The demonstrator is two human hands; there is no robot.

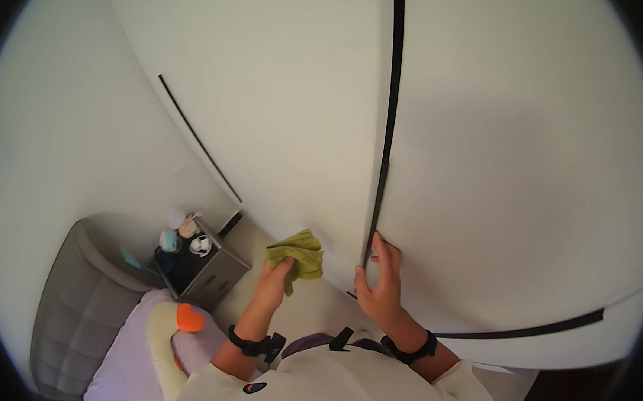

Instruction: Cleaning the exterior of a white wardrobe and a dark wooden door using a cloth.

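A crumpled green cloth (301,255) is gripped in my left hand (277,278), in front of a large white door panel (283,114). My right hand (380,280) touches the long dark edge strip (381,188) of a second white door panel (496,185), its thumb and fingers spread around the lower part of the strip. The cloth and the strip are apart. Each wrist wears a black strap.
To the left stands a grey nightstand (212,279) with small items on its dark top, among them a white object (201,245). Beside it are a grey padded headboard (90,307) and a bed with a lilac pillow (127,343). A dark strip (519,333) runs low at the right.
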